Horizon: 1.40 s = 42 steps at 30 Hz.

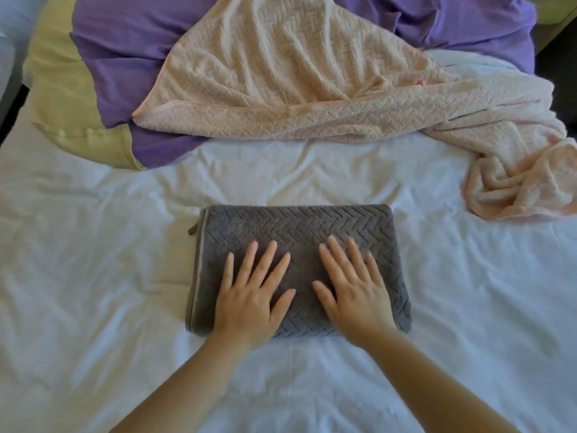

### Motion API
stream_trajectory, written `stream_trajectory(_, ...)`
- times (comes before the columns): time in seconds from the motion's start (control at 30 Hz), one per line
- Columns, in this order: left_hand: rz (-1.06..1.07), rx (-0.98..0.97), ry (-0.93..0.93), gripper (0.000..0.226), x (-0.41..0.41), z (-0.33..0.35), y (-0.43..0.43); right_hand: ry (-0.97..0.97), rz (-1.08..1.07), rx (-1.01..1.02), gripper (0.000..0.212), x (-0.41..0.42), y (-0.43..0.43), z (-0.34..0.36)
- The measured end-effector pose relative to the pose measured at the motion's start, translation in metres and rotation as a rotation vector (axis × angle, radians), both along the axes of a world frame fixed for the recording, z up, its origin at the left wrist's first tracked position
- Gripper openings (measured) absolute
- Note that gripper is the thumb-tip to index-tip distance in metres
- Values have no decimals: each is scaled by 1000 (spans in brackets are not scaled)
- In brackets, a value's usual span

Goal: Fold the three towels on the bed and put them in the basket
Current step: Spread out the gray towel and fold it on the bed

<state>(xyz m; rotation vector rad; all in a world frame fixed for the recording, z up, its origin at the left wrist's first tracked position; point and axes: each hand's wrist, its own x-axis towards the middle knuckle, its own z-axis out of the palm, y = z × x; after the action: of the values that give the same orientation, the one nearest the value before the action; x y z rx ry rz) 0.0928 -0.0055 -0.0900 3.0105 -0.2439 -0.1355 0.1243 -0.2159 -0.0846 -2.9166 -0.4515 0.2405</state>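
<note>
Directly below the camera, a grey towel (pixel 296 245) lies folded into a thick rectangle on the white bed (pixel 93 245). It has a raised zigzag weave, and a pale hem runs down its left edge. Both of the person's hands rest flat on top of its near half, side by side and slightly apart. The left hand (pixel 249 304) lies palm down, its fingers (pixel 265 260) straight and spread, gripping nothing. The right hand (pixel 356 295) lies the same way, its fingers (pixel 337 257) also straight, spread and pressing on the cloth. Both bare forearms reach in from the bottom of the view.

Well beyond the grey towel, a pink towel (pixel 312 89) with the same zigzag weave lies unfolded and rumpled across the far part of the bed. Its right end trails toward the camera and bunches into a heap at the right edge. It partly covers a purple towel (pixel 125 73), also unfolded, which shows on both sides of it. A yellow-green cloth (pixel 56 98) sticks out from under the purple towel at far left. The white sheet is creased all over.
</note>
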Motion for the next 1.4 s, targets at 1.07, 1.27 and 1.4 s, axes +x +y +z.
stream_trajectory(1.07, 585, -853, 281, 32, -13, 85, -34, 214, -1075, 879, 38, -116, -153, 78)
stream_trajectory(1.27, 295, -826, 397, 30, -23, 88, -158, 97, -1355, 925, 32, -231, -232, 96)
stream_trajectory(1.4, 71, -754, 493, 33, -27, 76, -242, 48, -1556, 952, 31, -307, -260, 91)
